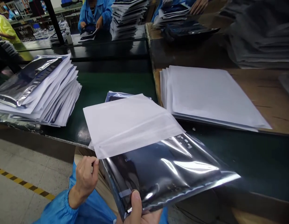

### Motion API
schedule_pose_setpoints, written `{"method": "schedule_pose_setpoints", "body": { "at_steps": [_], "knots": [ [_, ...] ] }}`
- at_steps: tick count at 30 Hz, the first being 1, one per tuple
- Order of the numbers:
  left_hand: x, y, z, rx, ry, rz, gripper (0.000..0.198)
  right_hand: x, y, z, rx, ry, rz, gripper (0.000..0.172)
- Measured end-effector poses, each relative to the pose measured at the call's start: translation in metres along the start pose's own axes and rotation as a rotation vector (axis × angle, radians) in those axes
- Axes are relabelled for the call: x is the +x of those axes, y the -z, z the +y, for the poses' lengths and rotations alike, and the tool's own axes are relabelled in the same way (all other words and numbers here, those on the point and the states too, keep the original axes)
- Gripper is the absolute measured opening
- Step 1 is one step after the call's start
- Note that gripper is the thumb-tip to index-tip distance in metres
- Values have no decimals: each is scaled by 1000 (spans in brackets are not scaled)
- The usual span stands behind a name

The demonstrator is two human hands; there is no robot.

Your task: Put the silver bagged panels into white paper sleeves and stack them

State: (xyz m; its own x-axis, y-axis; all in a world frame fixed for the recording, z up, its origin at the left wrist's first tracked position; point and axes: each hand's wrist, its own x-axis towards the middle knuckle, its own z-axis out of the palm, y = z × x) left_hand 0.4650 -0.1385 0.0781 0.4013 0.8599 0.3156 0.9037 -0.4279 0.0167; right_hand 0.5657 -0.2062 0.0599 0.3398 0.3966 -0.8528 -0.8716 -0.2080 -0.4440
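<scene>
A shiny dark plastic bag (pixel 167 174) with a flat dark piece inside is tilted in front of me. A white sleeve (pixel 132 127) covers its far half. My right hand (pixel 141 211) grips the bag's near edge, thumb on top and fingers underneath. At the sleeve's near left corner, my left hand (pixel 86 177) is closed in a pinch, thumb and forefinger at the edge. Partly hidden beneath the sleeve, another bagged piece (pixel 116 95) lies on the green bench surface (pixel 112 77).
To the left stands a tall stack of white sleeves with bagged pieces (pixel 58 93). A pile of white sleeves (pixel 205 90) lies on the brown board (pixel 275 102) at right, with grey sheets (pixel 263 37) behind. Across the bench, a co-worker in blue (pixel 95 15) handles a piece beside another stack (pixel 127 18).
</scene>
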Motion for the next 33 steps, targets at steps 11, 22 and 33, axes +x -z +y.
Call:
{"method": "schedule_pose_setpoints", "body": {
  "at_steps": [11,22,33],
  "knots": [
    [-10,-4,20,-255,57,-79,16,14,-22,-4,21,197,-65,57],
    [17,37,10,-1044,1303,113,52,-18,38,32,-239,54,-369,89],
    [-7,35,0,-933,1434,225,49,-12,58,40,-306,50,-425,67]
  ]
}}
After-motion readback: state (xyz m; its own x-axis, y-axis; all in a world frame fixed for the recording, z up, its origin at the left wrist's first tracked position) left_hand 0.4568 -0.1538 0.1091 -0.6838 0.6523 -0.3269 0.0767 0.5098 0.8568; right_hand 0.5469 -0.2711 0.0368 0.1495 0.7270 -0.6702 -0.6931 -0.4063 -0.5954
